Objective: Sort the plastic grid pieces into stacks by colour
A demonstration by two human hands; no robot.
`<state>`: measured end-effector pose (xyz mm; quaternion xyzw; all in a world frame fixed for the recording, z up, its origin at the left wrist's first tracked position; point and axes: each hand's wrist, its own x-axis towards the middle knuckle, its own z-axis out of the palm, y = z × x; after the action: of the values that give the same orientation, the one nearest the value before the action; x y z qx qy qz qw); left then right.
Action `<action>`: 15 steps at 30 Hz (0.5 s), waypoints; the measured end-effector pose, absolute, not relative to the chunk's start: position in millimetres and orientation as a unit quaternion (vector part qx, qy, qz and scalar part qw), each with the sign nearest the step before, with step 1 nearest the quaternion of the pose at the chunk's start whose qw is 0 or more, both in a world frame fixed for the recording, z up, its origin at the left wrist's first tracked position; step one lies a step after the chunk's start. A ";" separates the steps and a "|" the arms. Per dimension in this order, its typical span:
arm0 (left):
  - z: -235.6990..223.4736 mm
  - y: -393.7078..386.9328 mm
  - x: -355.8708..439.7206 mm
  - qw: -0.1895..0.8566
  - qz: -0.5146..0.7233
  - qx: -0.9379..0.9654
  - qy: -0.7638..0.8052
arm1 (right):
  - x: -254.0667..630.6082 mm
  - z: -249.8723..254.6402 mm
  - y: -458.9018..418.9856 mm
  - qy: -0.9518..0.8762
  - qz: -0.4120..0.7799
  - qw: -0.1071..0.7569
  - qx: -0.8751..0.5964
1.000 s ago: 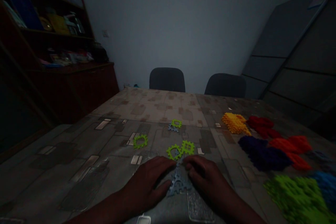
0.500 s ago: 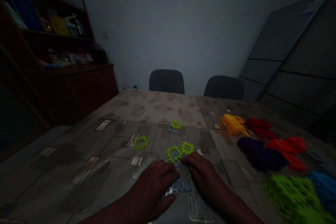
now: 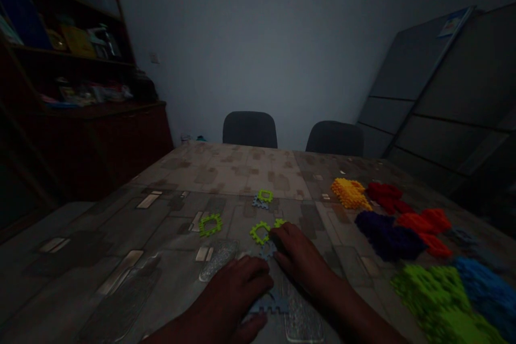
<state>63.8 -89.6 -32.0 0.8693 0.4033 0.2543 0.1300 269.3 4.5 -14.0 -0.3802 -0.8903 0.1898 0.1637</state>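
My left hand (image 3: 237, 293) lies low in the middle, its fingers and thumb bent around the left end of a grey-blue toothed building tile (image 3: 274, 303). To its right, my right hand (image 3: 300, 252) reaches over a green toothed tile (image 3: 279, 222), fingertips on it and most of it covered. Just left of those fingertips is a green ring-shaped tile (image 3: 260, 233). Below the ring, a smaller grey-blue tile (image 3: 266, 250) shows between the two hands. The dim light hides where the fingers press.
Another green frame tile (image 3: 210, 224) lies left, and a green tile (image 3: 265, 195) overlaps a grey-blue one farther back. Piles of yellow (image 3: 350, 193), dark red (image 3: 387, 196), purple (image 3: 391, 236), orange (image 3: 429, 228), green (image 3: 439, 295) and blue (image 3: 484, 290) tiles sit right. Two chairs (image 3: 250, 129) stand behind the table.
My right hand has shifted forward over the green tile beside the ring, covering most of it. The left hand stays by the grey-blue tile. The view has turned slightly right.
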 end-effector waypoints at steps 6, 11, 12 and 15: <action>-28.1 -87.0 62.1 0.162 0.223 0.878 0.391 | 268.2 -17.1 8.2 -0.909 0.145 0.137 -0.367; -31.6 -85.1 61.6 0.169 0.227 0.876 0.391 | 265.1 -19.2 12.4 -0.903 0.156 0.143 -0.373; -32.1 -85.1 61.4 0.166 0.232 0.875 0.391 | 265.5 -18.8 12.1 -0.902 0.162 0.147 -0.372; -29.8 -85.6 61.2 0.168 0.234 0.872 0.395 | 268.7 -16.0 9.2 -0.893 0.186 0.166 -0.375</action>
<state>61.2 -85.6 -29.8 0.8724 0.3950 0.2341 0.1677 268.7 9.2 -16.0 -0.3750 -0.8928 0.1863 0.1663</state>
